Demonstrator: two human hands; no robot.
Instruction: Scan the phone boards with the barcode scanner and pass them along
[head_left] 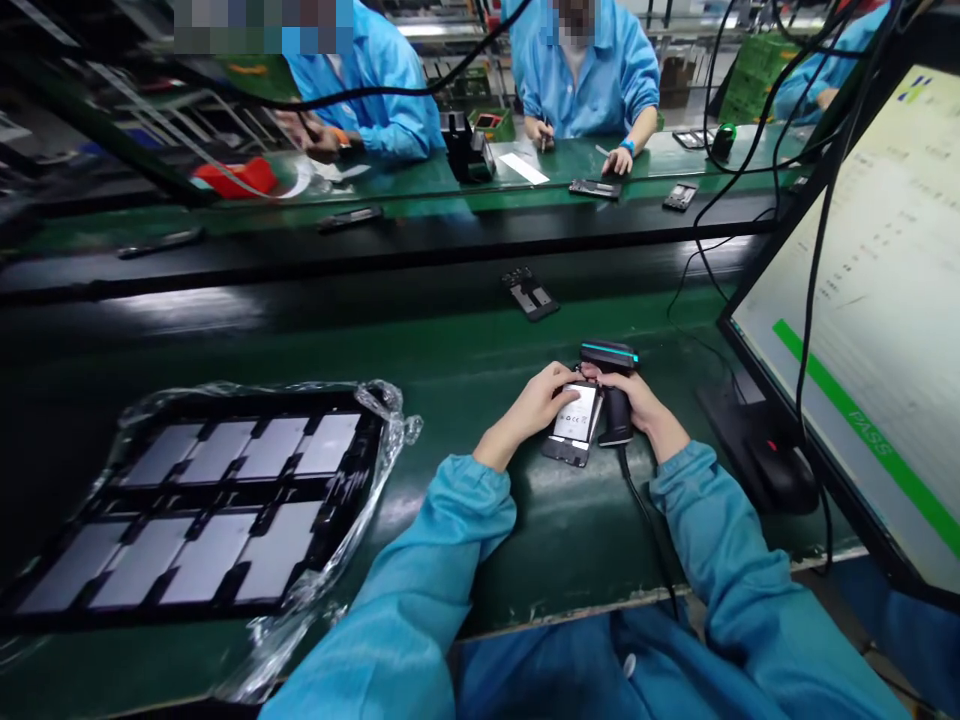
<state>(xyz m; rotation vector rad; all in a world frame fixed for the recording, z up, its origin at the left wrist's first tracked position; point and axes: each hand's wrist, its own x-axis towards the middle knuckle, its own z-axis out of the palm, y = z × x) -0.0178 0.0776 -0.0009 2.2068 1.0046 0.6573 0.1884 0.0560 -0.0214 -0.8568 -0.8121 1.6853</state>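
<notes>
An opened phone [566, 452] lies on the green bench, showing a white labelled battery [576, 420] in its back. My left hand [541, 398] is closed over the phone's upper left side, its thumb across the battery. Right beside the phone is a black barcode scanner [616, 418] with a lit cyan strip on its head. My right hand [643, 395] is wrapped round the scanner's neck, and its fingertips reach to the phone's top edge. What those fingertips touch there is partly hidden.
At left, a black tray [199, 495] in clear plastic film holds several grey flat batteries. Another phone body [529, 294] lies ahead. To the right stand a monitor [870, 330] showing PASS and a mouse [781, 470]. Cables hang in front. Co-workers in blue [585, 80] sit across.
</notes>
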